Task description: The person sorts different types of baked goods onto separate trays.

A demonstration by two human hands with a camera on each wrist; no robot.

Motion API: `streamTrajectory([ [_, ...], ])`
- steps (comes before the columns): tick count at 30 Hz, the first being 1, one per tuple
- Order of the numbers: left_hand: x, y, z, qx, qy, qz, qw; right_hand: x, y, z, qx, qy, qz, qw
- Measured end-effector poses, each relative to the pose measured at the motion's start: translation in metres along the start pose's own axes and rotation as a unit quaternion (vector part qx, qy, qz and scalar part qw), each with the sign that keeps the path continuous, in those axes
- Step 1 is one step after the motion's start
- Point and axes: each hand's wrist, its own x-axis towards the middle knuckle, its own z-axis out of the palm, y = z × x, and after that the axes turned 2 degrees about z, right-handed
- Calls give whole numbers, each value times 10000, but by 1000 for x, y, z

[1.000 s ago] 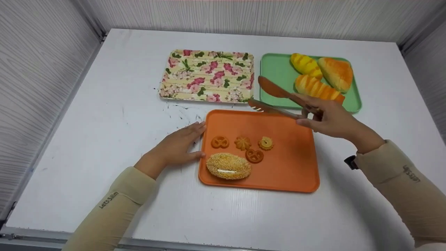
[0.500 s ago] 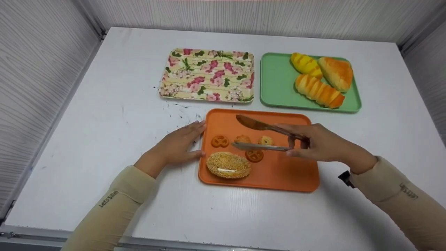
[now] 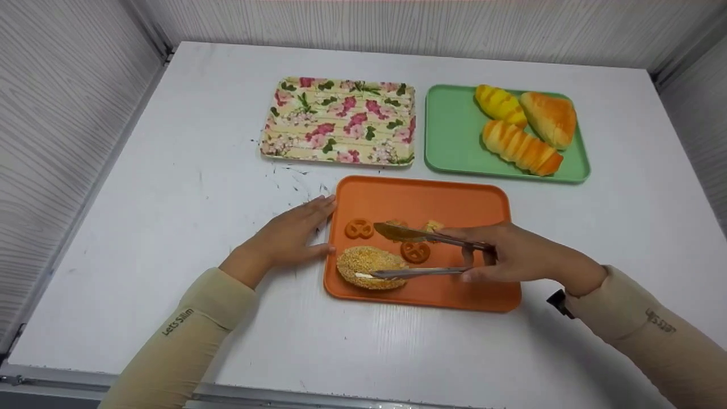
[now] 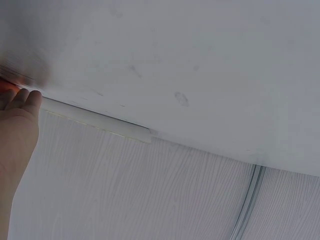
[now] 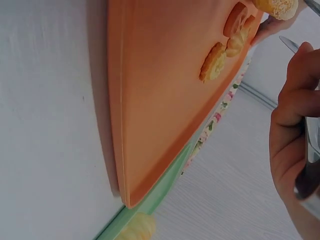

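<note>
In the head view my right hand (image 3: 511, 253) grips a pair of tongs (image 3: 443, 237) with its two arms spread. The arms hang over the orange tray (image 3: 466, 204), the lower one crossing in front of the sesame bread (image 3: 363, 262). Whether it touches the bread I cannot tell. Several small cookies lie behind the bread, among them a pretzel-shaped cookie (image 3: 359, 228) and another pretzel-shaped cookie (image 3: 415, 251); the upper arm partly covers two others. My left hand (image 3: 289, 236) rests at the tray's left edge with fingers extended.
A flowered tray (image 3: 341, 122) lies at the back, and beside it a green tray (image 3: 454, 130) bears a yellow bread (image 3: 500, 105), a triangular bread (image 3: 551, 119) and a striped loaf (image 3: 521, 147). Wood-grained panels (image 3: 397, 25) border the white table (image 3: 170, 170).
The right hand has carried the spread tongs from near the green tray down toward the front, over the orange tray and the sesame bread. My left hand has stayed in place.
</note>
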Motion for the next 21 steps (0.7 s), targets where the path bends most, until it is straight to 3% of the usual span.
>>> streamTrajectory([
  [21, 1, -2, 1, 11, -143, -89, 9999, 6, 7, 17, -84, -370, 181, 9991],
])
